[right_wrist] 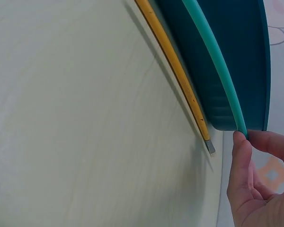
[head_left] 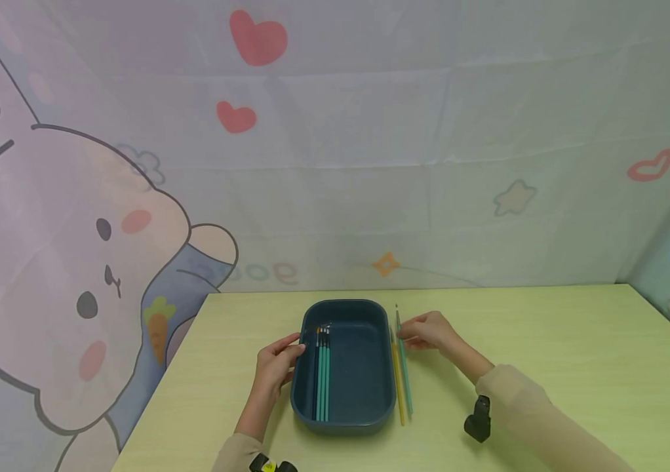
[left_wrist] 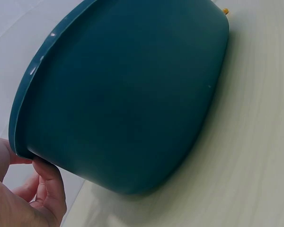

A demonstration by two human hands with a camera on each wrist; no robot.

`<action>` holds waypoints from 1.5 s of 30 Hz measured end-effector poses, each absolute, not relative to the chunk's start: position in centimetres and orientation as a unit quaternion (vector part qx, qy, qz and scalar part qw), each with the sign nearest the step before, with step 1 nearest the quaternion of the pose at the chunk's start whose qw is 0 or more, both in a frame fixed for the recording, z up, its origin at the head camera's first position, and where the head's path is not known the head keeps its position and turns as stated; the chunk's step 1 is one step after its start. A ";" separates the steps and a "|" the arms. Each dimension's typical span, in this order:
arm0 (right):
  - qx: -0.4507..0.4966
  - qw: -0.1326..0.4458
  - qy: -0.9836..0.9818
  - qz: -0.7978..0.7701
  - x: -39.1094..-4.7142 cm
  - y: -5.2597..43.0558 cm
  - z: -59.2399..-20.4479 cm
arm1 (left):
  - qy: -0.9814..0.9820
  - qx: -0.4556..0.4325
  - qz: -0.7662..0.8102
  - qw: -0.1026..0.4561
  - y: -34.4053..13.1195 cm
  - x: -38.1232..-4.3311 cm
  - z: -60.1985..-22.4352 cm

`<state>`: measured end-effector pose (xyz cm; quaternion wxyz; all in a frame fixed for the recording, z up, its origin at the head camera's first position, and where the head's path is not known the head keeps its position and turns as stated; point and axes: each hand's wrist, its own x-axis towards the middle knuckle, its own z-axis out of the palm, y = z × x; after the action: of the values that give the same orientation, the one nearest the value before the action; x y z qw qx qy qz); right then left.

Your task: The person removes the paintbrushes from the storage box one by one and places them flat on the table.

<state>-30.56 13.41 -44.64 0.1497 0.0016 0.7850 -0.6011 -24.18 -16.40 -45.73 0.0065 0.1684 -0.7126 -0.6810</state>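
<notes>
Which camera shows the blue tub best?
The head view: it looks down into the tub, showing nearly all its rim and brushes inside. The left wrist view shows only its outside and some rim; the right wrist, part of one side behind a green brush.

Green brush [head_left: 405, 373] beside blue tray [head_left: 361, 377]

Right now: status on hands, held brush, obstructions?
Left hand gripping blue tray by its rim. Right hand pinching green brush, outside tray. Yellow stick lies between brush and tray.
</notes>
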 end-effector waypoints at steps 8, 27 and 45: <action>-0.002 0.151 0.786 -0.599 -30.4 13.3 -44.9 | -0.712 0.172 -0.681 0.005 -16.4 -24.1 -45.6; 0.003 0.135 0.798 -0.588 -30.3 13.0 -46.3 | -0.710 0.171 -0.683 0.002 -16.4 -24.2 -45.6; -0.002 0.146 0.807 -0.572 -30.1 13.3 -46.8 | -0.712 0.171 -0.681 0.005 -16.4 -24.2 -45.6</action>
<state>-30.07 13.30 -46.79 0.1462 -0.0024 0.8069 -0.5723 -24.22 -16.37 -45.64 0.0051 0.1708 -0.7118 -0.6813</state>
